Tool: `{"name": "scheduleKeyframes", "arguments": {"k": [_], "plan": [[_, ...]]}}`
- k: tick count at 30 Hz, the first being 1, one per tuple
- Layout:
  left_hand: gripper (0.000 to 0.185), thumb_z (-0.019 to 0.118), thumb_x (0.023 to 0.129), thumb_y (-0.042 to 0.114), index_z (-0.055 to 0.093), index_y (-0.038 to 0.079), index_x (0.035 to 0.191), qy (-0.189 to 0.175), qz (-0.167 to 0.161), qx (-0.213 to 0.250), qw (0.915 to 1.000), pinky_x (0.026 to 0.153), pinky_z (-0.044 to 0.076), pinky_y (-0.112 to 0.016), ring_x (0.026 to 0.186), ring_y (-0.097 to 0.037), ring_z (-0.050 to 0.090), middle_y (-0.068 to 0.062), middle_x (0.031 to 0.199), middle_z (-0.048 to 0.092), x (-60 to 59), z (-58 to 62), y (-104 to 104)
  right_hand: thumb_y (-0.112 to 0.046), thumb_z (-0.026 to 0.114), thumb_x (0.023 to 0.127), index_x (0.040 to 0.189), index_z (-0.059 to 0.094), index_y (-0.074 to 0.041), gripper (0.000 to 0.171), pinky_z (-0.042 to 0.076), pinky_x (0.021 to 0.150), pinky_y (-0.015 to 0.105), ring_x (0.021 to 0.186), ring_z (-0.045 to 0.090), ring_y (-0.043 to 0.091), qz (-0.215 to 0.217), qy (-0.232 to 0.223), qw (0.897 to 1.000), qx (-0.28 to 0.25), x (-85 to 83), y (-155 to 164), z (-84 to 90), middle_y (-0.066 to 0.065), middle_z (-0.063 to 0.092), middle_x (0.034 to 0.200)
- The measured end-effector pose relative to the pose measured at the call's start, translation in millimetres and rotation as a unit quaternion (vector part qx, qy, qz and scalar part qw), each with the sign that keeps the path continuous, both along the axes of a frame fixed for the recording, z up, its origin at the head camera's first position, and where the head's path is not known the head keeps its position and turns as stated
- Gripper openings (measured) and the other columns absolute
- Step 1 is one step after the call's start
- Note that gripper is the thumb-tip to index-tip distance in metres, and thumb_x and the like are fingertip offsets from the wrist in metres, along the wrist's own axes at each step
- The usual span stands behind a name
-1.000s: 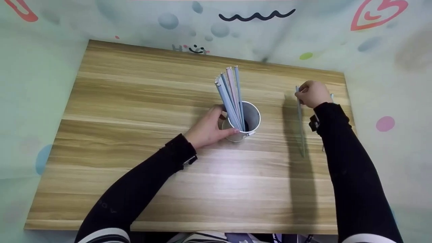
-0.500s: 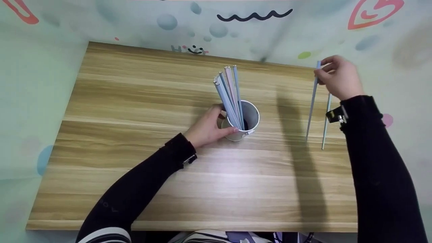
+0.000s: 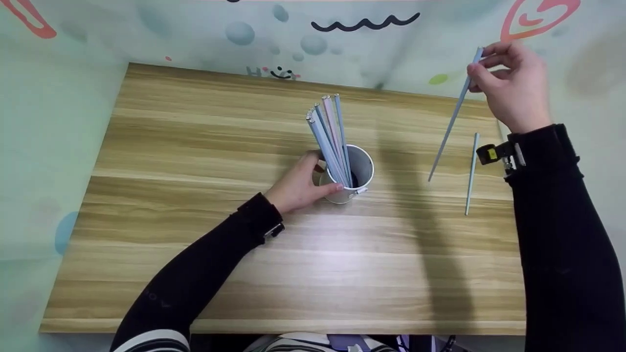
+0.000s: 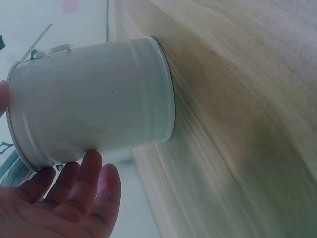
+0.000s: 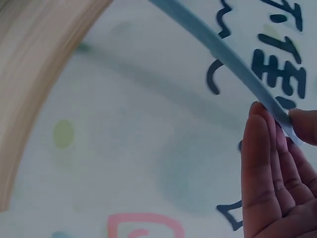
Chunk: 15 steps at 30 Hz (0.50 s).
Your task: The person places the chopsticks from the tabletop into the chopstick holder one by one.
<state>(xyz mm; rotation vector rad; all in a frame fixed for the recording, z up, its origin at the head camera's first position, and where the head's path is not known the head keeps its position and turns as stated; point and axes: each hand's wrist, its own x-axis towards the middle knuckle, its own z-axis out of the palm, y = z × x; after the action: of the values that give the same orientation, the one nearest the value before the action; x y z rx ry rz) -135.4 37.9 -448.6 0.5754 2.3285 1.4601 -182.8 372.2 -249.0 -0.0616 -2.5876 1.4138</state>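
Observation:
In the head view my left hand holds a small pale metal bucket near its rim, thumb in front and fingers behind. The left wrist view shows the bucket upright on the table, fingertips against its side. Several thin blue and pink chopsticks stand in the bucket, leaning to the left. At the far right, my right hand pinches one blue chopstick by its upper end. Its lower end slants down toward the bucket. The right wrist view shows this chopstick between thumb and fingertips.
Another blue chopstick lies on the wooden table near its right edge, below the right hand. A patterned wall covering rises behind the table and at its sides. The right arm casts a long shadow on the table.
My right hand has moved up and to the right with the blue chopstick, raising it and uncovering the other chopstick near the right edge. The left hand stays on the bucket.

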Motion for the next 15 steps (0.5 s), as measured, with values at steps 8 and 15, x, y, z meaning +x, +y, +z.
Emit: {"name": "scheduleKeyframes", "arguments": {"k": [8, 15], "plan": [[0.081, 0.08, 0.087, 0.041, 0.04, 0.008, 0.15, 0.009, 0.001, 0.003, 1.0, 0.107, 0.049, -0.045, 0.123, -0.034, 0.057, -0.011, 0.139, 0.053, -1.1, -1.8, -0.2, -0.007, 0.071, 0.093, 0.116, 0.063, -0.009, 0.024, 0.058, 0.075, 0.016, 0.071, 0.071, 0.01, 0.01, 0.074, 0.996, -0.048, 4.1, -29.4, 16.6, 0.001, 0.069, 0.093], [0.081, 0.08, 0.087, 0.04, 0.041, 0.008, 0.15, 0.015, 0.0, 0.001, 0.9999, 0.107, 0.049, -0.045, 0.122, -0.032, 0.058, -0.011, 0.139, 0.053, -0.3, -0.4, 0.1, -0.004, 0.074, 0.089, 0.113, 0.064, -0.005, 0.025, 0.059, 0.073, 0.019, 0.071, 0.071, 0.015, 0.041, 0.11, 0.985, -0.123, 3.7, -46.1, 14.0, 0.006, 0.068, 0.092]]}}
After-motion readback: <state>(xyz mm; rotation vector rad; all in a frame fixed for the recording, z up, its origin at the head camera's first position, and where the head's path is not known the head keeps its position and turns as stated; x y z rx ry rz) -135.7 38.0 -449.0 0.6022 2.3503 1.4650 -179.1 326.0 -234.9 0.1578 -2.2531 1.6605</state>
